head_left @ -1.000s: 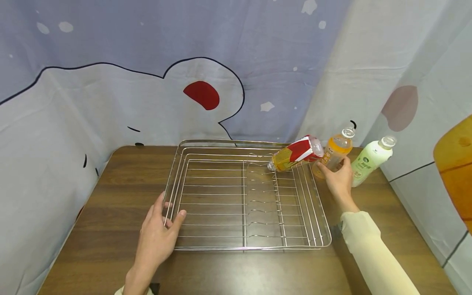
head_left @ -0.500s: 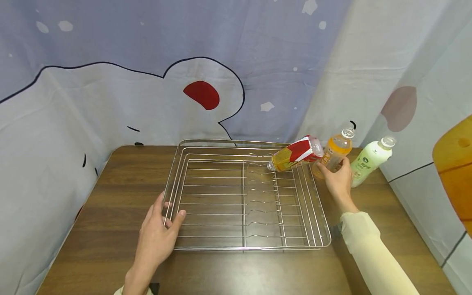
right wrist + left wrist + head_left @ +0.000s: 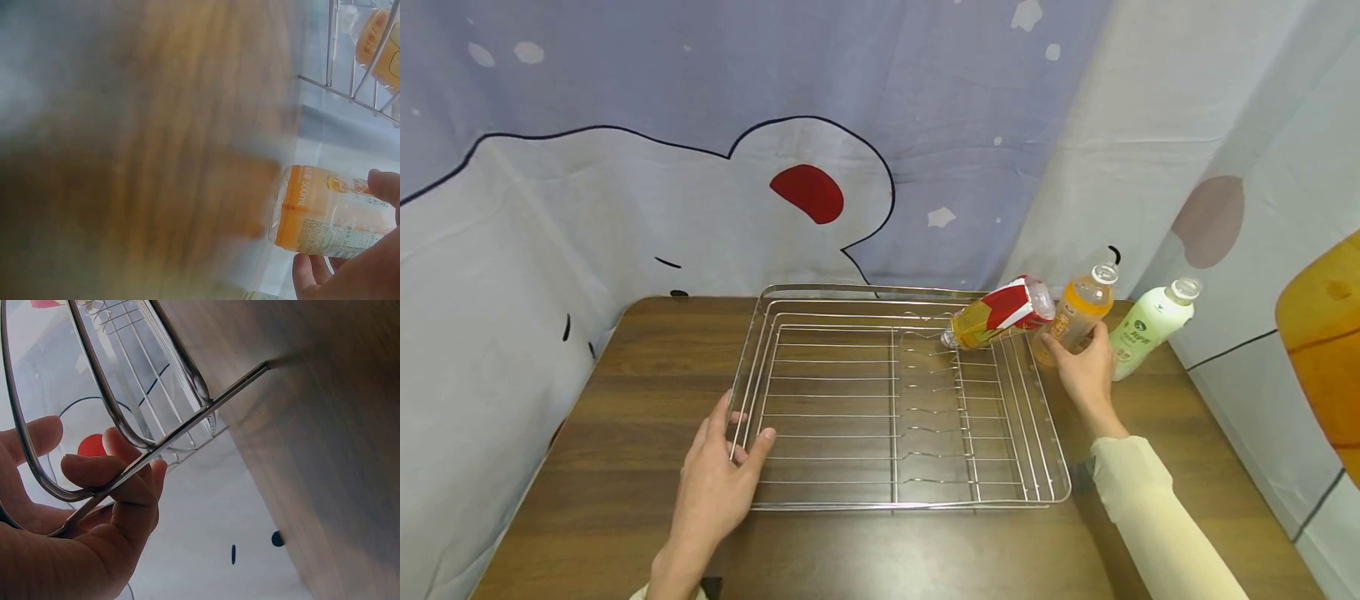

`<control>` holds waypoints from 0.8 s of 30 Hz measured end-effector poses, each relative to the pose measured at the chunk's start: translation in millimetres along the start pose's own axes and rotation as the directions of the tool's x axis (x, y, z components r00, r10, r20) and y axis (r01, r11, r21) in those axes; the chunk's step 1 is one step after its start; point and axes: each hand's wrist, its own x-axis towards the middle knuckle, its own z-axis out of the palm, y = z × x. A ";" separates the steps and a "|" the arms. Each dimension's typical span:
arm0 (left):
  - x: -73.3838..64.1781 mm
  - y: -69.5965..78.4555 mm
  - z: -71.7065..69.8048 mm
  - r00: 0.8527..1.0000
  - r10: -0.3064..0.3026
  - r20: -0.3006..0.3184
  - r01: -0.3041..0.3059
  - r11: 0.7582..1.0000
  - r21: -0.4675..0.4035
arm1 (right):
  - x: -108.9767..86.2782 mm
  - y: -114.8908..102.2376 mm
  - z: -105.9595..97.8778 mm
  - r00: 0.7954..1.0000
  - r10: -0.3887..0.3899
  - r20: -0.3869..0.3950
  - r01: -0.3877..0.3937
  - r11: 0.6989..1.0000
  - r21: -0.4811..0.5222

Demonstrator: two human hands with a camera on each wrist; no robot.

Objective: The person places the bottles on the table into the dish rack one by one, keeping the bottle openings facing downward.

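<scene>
At the left side of the wire dish rack (image 3: 895,396), my left hand (image 3: 715,479) holds the frame, its fingers curled round the wires in the left wrist view. My right hand (image 3: 1088,367) grips an upright orange drink bottle (image 3: 1084,304) between thumb and fingers, just outside the rack's right side. In the right wrist view the bottle's label (image 3: 331,206) faces the camera, and my hand covers its upper part. A bottle with a red and white label (image 3: 1003,312) lies tilted in the rack's back right corner, its neck pointing down to the left.
A pale green bottle (image 3: 1152,325) stands right of my right hand, near the curtain. The wooden table (image 3: 617,400) carries everything. Printed curtain (image 3: 700,208) hangs along the back and both sides, close to the table edges.
</scene>
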 end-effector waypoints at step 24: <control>0.0 0.0 1.4 1.000 0.005 -0.017 -0.005 1.000 -0.009 | -22.0 -8.9 -18.0 0.999 -0.035 -0.027 0.034 0.999 -0.018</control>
